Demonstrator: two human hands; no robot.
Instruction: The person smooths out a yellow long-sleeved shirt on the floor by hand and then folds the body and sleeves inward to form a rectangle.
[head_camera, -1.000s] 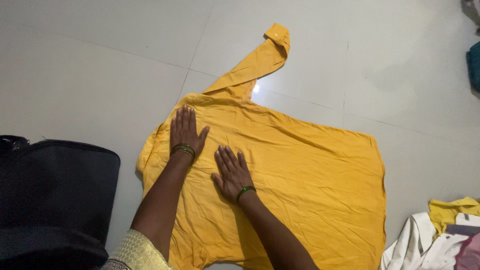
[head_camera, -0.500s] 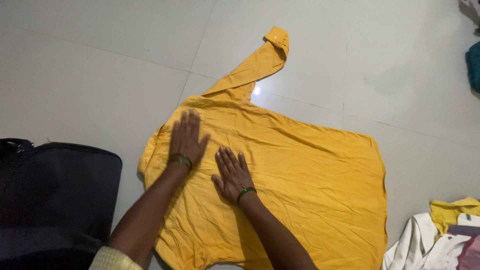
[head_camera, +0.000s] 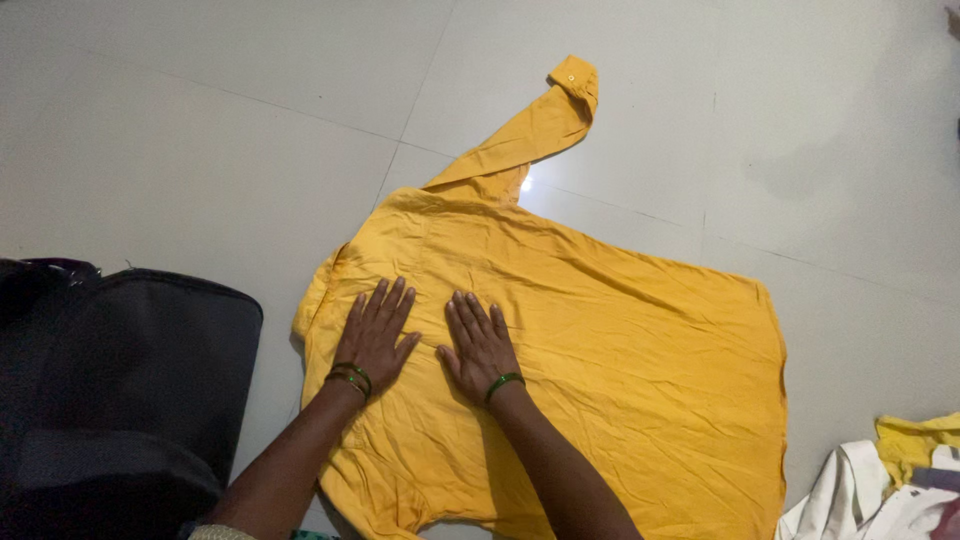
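A mustard-yellow long-sleeved shirt (head_camera: 620, 350) lies spread flat on the pale tiled floor (head_camera: 200, 150). One sleeve (head_camera: 535, 130) stretches away toward the top, its buttoned cuff at the far end. My left hand (head_camera: 375, 330) rests flat on the shirt near the collar side, fingers apart, green bangles at the wrist. Just to its right, my right hand (head_camera: 482, 342) presses palm-down on the cloth, also with a green bangle. Neither hand grips anything.
A black fabric bag (head_camera: 110, 390) sits on the floor at the left, close to the shirt's edge. A heap of white and yellow clothes (head_camera: 890, 480) lies at the bottom right corner.
My left hand has slid down the shirt toward me, from near the shoulder to beside my right hand. The right hand stayed in place. The view shifted slightly.
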